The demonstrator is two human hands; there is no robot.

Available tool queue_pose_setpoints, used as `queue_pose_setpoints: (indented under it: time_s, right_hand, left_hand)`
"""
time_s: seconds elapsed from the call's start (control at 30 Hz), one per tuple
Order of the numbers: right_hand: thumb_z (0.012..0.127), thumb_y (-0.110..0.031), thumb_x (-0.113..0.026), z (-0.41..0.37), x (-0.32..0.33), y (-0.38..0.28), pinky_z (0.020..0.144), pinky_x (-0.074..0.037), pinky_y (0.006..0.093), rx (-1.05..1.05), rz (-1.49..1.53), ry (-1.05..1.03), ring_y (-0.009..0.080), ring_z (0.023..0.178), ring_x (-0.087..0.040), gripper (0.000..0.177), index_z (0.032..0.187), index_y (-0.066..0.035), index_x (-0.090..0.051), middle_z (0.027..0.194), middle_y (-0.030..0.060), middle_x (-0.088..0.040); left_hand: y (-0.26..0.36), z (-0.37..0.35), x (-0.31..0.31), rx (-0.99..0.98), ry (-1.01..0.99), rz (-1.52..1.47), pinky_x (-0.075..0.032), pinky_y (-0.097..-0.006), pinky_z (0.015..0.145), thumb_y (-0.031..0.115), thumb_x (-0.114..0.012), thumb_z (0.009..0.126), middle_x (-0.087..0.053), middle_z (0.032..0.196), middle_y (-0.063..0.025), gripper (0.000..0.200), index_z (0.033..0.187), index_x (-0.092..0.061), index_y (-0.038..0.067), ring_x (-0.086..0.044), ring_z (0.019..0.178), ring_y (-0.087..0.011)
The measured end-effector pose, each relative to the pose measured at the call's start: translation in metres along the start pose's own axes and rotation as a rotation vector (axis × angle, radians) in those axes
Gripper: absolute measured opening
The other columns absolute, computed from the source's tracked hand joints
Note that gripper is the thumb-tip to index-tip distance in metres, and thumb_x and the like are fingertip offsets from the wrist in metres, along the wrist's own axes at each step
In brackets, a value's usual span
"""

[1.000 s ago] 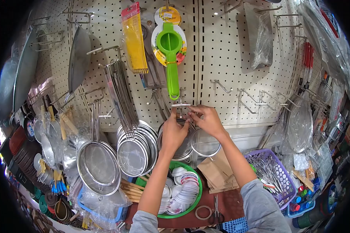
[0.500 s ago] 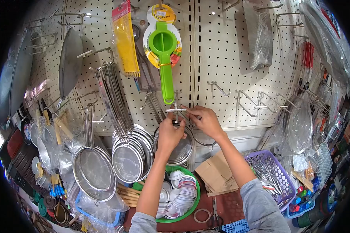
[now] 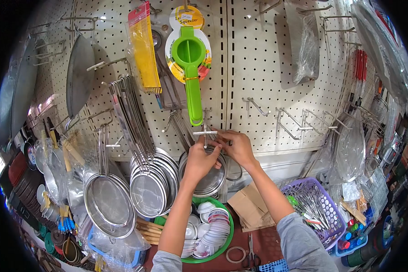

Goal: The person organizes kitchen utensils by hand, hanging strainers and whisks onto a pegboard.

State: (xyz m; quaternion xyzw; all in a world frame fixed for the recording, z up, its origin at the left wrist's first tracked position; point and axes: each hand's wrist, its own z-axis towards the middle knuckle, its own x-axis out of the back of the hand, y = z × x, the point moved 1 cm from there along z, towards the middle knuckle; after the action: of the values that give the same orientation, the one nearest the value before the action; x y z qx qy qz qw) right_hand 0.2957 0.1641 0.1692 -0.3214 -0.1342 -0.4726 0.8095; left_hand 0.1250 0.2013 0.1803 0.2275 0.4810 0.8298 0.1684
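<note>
Both my hands meet at a metal peg hook with a pale crossbar tip [image 3: 205,133] on the pegboard. My left hand [image 3: 201,158] is closed just below the crossbar, its fingers curled; what they grip is hidden. Beside it, my right hand [image 3: 237,147] is closed in a pinch at the hook's right side, on something too small to make out. Behind my left hand hang round wire-mesh strainers [image 3: 211,180]. A thin metal ring [image 3: 235,177] shows under my right hand. Just above the hook hangs a green lemon squeezer [image 3: 193,90] on its card.
More strainers [image 3: 148,192] hang to the left. Below stand a green basin [image 3: 231,229] of small bowls and a purple basket [image 3: 333,213] of metal utensils. Flat brown cardboard [image 3: 249,204] and scissors [image 3: 251,254] lie between them. Bare hooks [image 3: 257,107] jut out on the right.
My right hand has shifted left and slightly down, closer to my left hand. The thin ring beneath it has moved left. The whole view has shifted slightly.
</note>
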Motion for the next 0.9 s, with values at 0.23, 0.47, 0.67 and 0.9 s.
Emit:
queue_pose_setpoints:
  time_s: [0.23,0.47,0.67,0.9]
  right_hand:
    - [0.09,-0.015,-0.071,-0.006,-0.001,-0.006,0.079,-0.057,0.0405,-0.002,-0.027,0.041,0.0301,0.089,-0.071,0.045,0.135,-0.02,-0.069,0.108,0.0103,-0.074]
    - [0.09,-0.014,-0.072,-0.026,0.007,-0.026,0.087,-0.056,0.0395,-0.036,0.117,0.086,0.0334,0.101,-0.071,0.042,0.132,-0.014,-0.07,0.115,0.0142,-0.073]
    - [0.09,-0.01,-0.072,-0.084,0.022,-0.032,0.096,-0.054,0.0394,-0.07,0.211,0.068,0.0347,0.112,-0.068,0.043,0.132,-0.012,-0.07,0.122,0.0164,-0.071]
    - [0.086,-0.007,-0.072,-0.195,0.055,-0.022,0.103,-0.05,0.0429,-0.198,0.1,0.013,0.0358,0.119,-0.065,0.045,0.131,-0.011,-0.07,0.126,0.0171,-0.07]
  left_hand:
    - [0.0,-0.01,0.002,-0.007,-0.004,-0.026,-0.06,-0.0319,0.054,0.007,-0.069,0.096,-0.072,0.106,-0.0121,0.043,0.13,-0.048,-0.008,-0.074,0.06,-0.0222]
    - [-0.008,-0.029,-0.002,-0.044,0.031,-0.133,-0.06,-0.0283,0.053,0.005,-0.067,0.098,-0.068,0.109,-0.0111,0.056,0.145,-0.039,-0.005,-0.072,0.062,-0.0176]
    - [-0.003,-0.063,-0.021,0.043,-0.067,-0.15,-0.058,-0.0268,0.052,0.005,-0.068,0.098,-0.069,0.097,-0.0089,0.018,0.111,-0.06,-0.004,-0.07,0.062,-0.0134]
    - [-0.023,-0.116,-0.084,0.086,-0.375,-0.124,-0.057,-0.028,0.053,0.011,-0.067,0.098,-0.068,0.09,-0.0065,0.017,0.109,-0.066,-0.002,-0.069,0.061,-0.0127]
